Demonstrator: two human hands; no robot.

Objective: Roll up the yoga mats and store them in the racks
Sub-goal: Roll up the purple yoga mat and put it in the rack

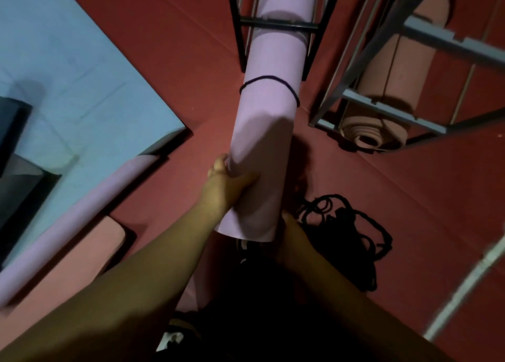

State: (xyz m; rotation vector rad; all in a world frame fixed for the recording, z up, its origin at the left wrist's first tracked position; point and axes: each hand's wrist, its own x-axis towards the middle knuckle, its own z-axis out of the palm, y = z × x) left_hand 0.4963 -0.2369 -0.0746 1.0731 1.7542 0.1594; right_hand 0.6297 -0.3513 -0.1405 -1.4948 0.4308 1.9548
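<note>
Head view: the left hand (226, 181) grips the near end of the rolled lilac mat (262, 148); the right hand (289, 225) supports its end, finger state not discernible. The mat's long axis points away into the dark rack (278, 24), part-inserted. Risk: the cord band (269, 84) may snag on the rack's near crossbar.

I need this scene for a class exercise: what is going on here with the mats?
A person is sliding a rolled purple mat, bound with a dark cord, into a black rack. The left hand grips its side near the end, and the right hand holds the end itself. A rolled pink mat already lies in the grey rack beside it. More cords lie on the red floor.
</note>
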